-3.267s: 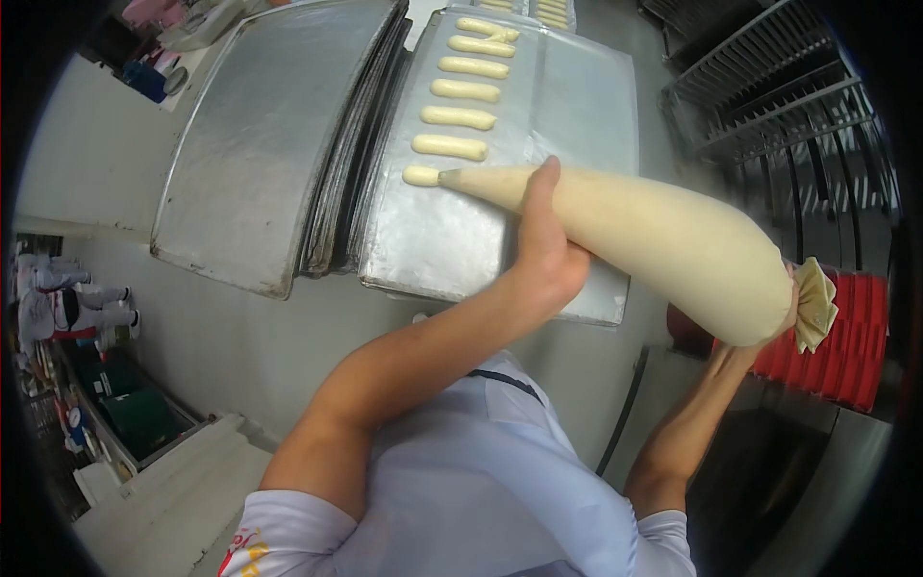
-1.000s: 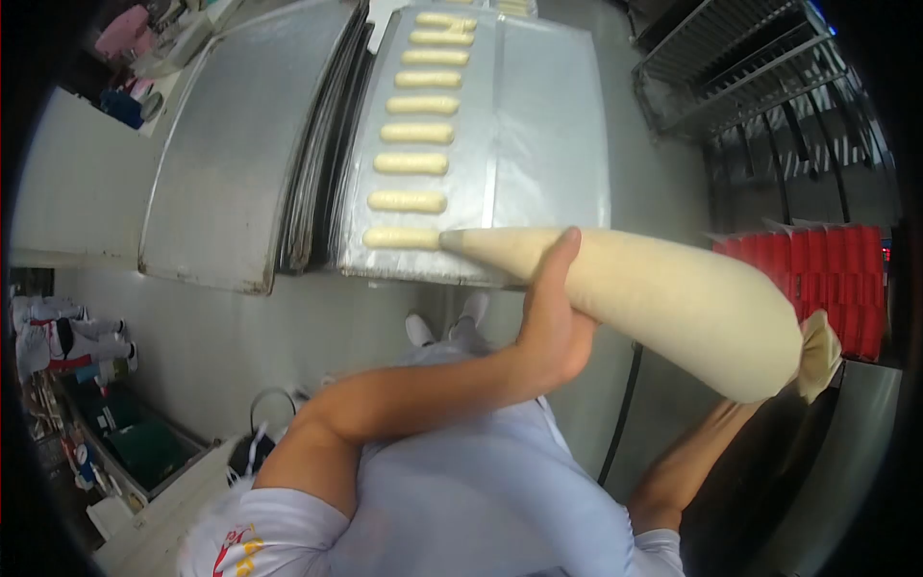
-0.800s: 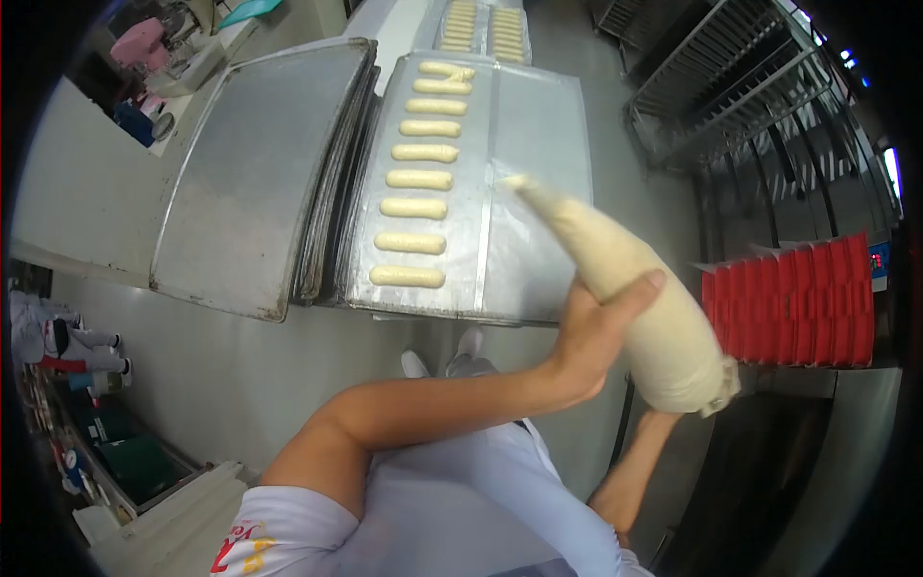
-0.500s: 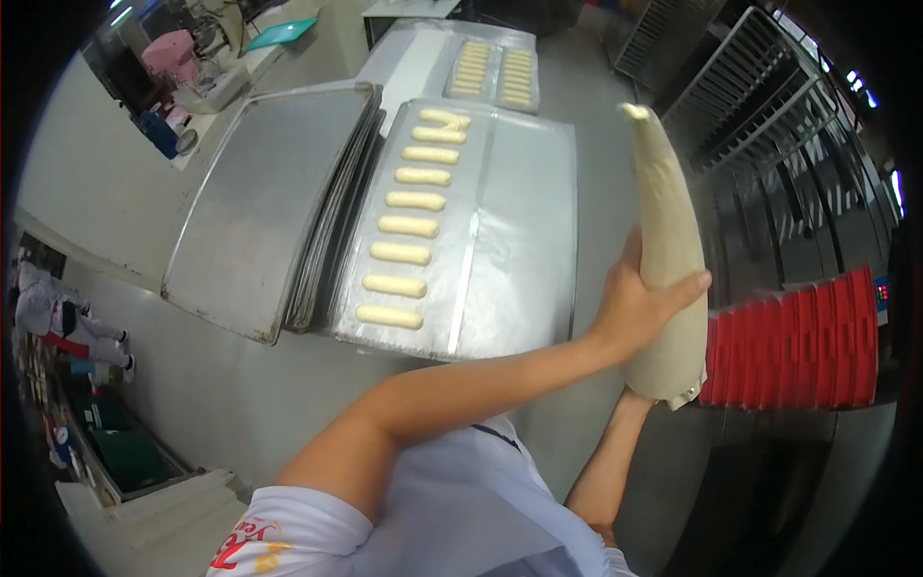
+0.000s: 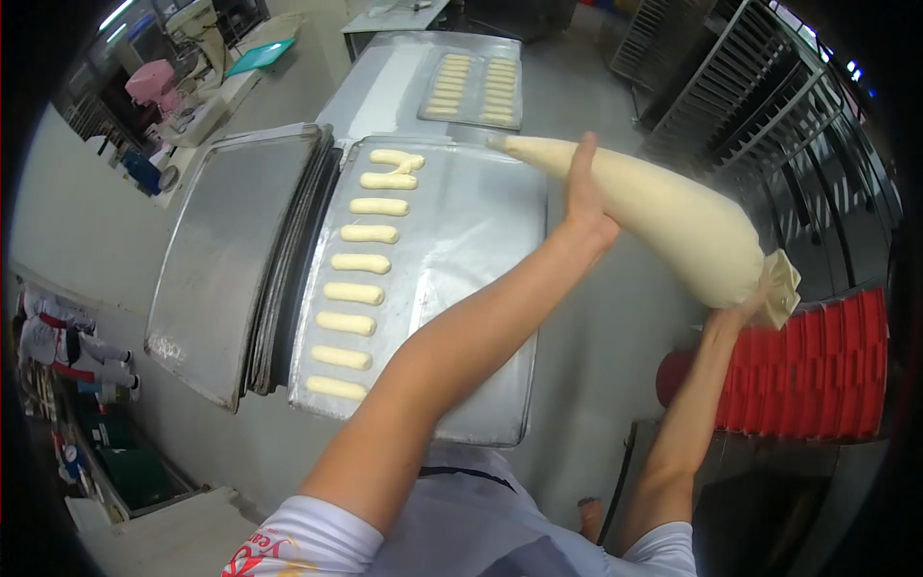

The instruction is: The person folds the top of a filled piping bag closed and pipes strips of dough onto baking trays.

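A large, full piping bag [image 5: 678, 216] of pale batter is held slantwise to the right of the near tray. My left hand [image 5: 588, 197] cradles it near the narrow end, thumb up along the side and the other fingers hidden beneath. My right hand [image 5: 745, 306] grips the gathered top end of the bag. The bag's tip points left, above the far right corner of the lined baking tray [image 5: 471, 250]. Down that tray's left side runs a column of pale piped batter strips [image 5: 369, 234]; the two farthest ones touch each other.
Left of the tray stands a stack of metal trays [image 5: 226, 260]. Farther back lies another tray of piped strips [image 5: 471, 91]. Red stacked crates [image 5: 812, 375] and a metal rack [image 5: 740, 87] stand on the right. A person [image 5: 72, 341] is at far left.
The piping bag has swung from nearly upright to a slant, its tip moving left toward the tray. My right hand has come up and right. The view has shifted slightly.
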